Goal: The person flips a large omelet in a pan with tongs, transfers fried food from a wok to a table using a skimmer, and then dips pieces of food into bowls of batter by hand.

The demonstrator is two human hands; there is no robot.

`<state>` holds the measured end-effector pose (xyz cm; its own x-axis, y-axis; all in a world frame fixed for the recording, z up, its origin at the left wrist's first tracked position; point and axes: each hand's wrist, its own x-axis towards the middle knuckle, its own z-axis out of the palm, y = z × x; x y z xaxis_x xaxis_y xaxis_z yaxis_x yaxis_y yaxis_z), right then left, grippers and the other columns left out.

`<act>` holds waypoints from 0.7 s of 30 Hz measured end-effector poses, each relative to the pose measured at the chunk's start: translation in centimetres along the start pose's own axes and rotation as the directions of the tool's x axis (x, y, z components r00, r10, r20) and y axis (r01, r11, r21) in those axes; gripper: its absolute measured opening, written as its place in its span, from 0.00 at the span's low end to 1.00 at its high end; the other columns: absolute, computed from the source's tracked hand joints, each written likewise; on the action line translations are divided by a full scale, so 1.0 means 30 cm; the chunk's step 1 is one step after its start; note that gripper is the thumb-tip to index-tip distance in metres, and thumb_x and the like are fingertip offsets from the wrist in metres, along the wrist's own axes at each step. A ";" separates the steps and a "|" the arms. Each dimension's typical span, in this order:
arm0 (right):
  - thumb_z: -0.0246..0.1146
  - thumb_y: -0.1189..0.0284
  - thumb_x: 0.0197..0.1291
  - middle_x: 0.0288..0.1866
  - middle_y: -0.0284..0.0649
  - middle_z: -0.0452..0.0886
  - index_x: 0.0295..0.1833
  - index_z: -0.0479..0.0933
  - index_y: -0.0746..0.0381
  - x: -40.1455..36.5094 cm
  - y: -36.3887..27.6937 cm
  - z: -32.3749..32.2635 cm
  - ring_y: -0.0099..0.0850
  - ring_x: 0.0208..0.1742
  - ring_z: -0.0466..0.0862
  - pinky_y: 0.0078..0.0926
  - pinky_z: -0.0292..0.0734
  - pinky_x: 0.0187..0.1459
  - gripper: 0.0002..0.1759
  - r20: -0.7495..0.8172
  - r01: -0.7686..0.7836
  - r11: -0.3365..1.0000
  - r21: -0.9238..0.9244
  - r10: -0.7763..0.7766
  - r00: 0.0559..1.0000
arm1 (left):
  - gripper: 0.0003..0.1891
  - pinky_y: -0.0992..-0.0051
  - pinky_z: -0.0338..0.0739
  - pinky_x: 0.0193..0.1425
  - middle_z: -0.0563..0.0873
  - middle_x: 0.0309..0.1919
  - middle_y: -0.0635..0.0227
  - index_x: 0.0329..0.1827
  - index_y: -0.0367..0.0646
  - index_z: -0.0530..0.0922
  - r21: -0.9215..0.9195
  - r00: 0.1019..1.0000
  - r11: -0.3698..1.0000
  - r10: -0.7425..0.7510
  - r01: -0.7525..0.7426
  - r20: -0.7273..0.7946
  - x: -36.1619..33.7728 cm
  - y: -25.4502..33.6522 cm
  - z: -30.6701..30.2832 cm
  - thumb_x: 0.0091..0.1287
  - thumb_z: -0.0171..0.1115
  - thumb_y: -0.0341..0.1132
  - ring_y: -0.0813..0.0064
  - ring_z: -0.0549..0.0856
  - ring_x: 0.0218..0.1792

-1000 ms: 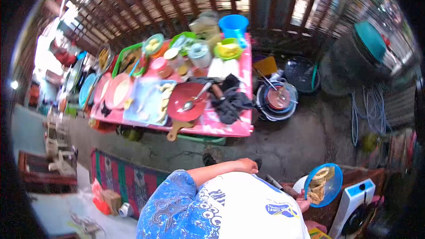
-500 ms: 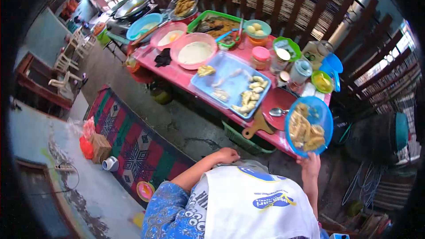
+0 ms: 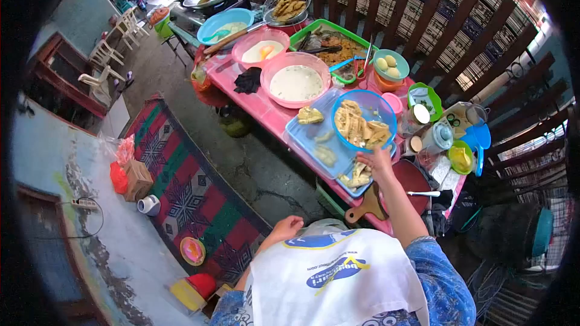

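Note:
My right hand grips the near rim of a blue plastic bowl filled with cut yellowish-brown food pieces. The bowl is over the light-blue tray and hides part of it. On that tray show a yellow lump, pale flat pieces and several pale yellow pieces close under my right wrist. My left hand is by my waist, away from the table, its fingers curled with nothing in them.
Pink basins of white batter and of egg mixture stand left of the tray. Behind are a green tray and a bowl of eggs. Jars, a cutting board and a red round tray lie right.
My right hand has carried the blue bowl leftward from the table's right end to over the light-blue tray. The view has shifted; my left hand stays near my waist.

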<state>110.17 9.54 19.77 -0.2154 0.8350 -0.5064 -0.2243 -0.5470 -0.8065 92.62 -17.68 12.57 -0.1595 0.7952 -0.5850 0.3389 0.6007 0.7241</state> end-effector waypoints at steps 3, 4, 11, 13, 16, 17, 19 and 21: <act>0.44 0.73 0.53 0.41 0.50 0.71 0.50 0.56 0.67 0.065 0.013 0.040 0.41 0.32 0.79 0.30 0.77 0.29 0.18 0.055 0.048 0.999 -0.014 -0.047 0.997 | 0.17 0.73 0.72 0.44 0.80 0.38 0.58 0.46 0.41 0.73 0.004 0.998 0.999 -0.051 0.050 0.024 0.030 -0.004 0.002 0.58 0.53 0.43 0.67 0.79 0.40; 0.44 0.72 0.54 0.41 0.50 0.71 0.50 0.55 0.67 0.078 0.016 0.049 0.41 0.32 0.79 0.30 0.77 0.28 0.18 0.030 0.015 1.000 -0.017 -0.014 0.999 | 0.17 0.73 0.72 0.44 0.80 0.38 0.58 0.46 0.41 0.73 -0.011 0.998 0.998 -0.068 0.068 0.017 0.041 -0.014 -0.002 0.58 0.54 0.43 0.67 0.79 0.40; 0.49 0.63 0.57 0.33 0.49 0.74 0.50 0.56 0.68 0.051 -0.009 0.019 0.34 0.26 0.78 0.25 0.74 0.23 0.22 0.032 -0.083 0.991 -0.101 0.087 0.996 | 0.18 0.73 0.72 0.44 0.80 0.39 0.59 0.47 0.40 0.72 -0.040 0.987 0.988 -0.152 0.150 -0.052 0.065 0.049 -0.108 0.58 0.54 0.42 0.68 0.80 0.40; 0.50 0.60 0.57 0.29 0.48 0.76 0.49 0.59 0.68 0.009 -0.051 0.013 0.31 0.24 0.78 0.23 0.73 0.21 0.23 0.006 -0.146 0.980 -0.136 0.148 0.989 | 0.18 0.73 0.73 0.44 0.80 0.39 0.59 0.47 0.40 0.72 -0.018 0.991 0.992 -0.129 0.128 -0.032 0.082 0.011 -0.142 0.58 0.54 0.42 0.68 0.80 0.40; 0.50 0.57 0.58 0.20 0.40 0.76 0.39 0.72 0.66 -0.041 -0.095 -0.016 0.24 0.17 0.75 0.18 0.69 0.18 0.21 0.241 -0.074 0.829 -0.554 0.245 0.939 | 0.18 0.73 0.73 0.44 0.80 0.39 0.58 0.46 0.41 0.73 0.019 0.996 0.996 -0.085 0.086 -0.015 0.136 -0.075 -0.207 0.58 0.54 0.42 0.67 0.80 0.40; 0.49 0.59 0.59 0.19 0.38 0.75 0.35 0.75 0.65 -0.050 -0.095 -0.002 0.22 0.15 0.73 0.17 0.68 0.18 0.20 0.268 0.050 0.765 -0.643 0.163 0.950 | 0.18 0.73 0.73 0.43 0.80 0.38 0.58 0.46 0.41 0.73 0.034 0.998 0.997 -0.068 0.069 -0.016 0.151 -0.100 -0.244 0.57 0.54 0.42 0.67 0.80 0.39; 0.52 0.68 0.57 0.18 0.34 0.73 0.34 0.74 0.65 -0.081 -0.127 0.073 0.19 0.15 0.72 0.15 0.68 0.18 0.11 0.236 0.162 0.715 -0.680 0.005 0.972 | 0.18 0.73 0.73 0.43 0.80 0.38 0.58 0.46 0.41 0.73 0.111 0.997 0.991 -0.074 0.074 0.000 0.172 -0.096 -0.337 0.57 0.55 0.42 0.67 0.80 0.39; 0.54 0.73 0.54 0.20 0.33 0.73 0.34 0.74 0.66 -0.091 -0.141 0.164 0.18 0.18 0.71 0.14 0.68 0.21 0.07 0.150 0.161 0.757 -0.633 -0.084 0.985 | 0.18 0.72 0.73 0.43 0.80 0.37 0.58 0.45 0.41 0.74 0.178 0.997 0.981 -0.073 0.071 0.002 0.216 -0.104 -0.456 0.56 0.55 0.42 0.66 0.80 0.38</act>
<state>107.02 9.27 26.07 -0.3359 0.8594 -0.3856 0.3972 -0.2420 -0.8853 77.84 -13.27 11.50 -0.1814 0.7493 -0.6369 0.4864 0.6312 0.6041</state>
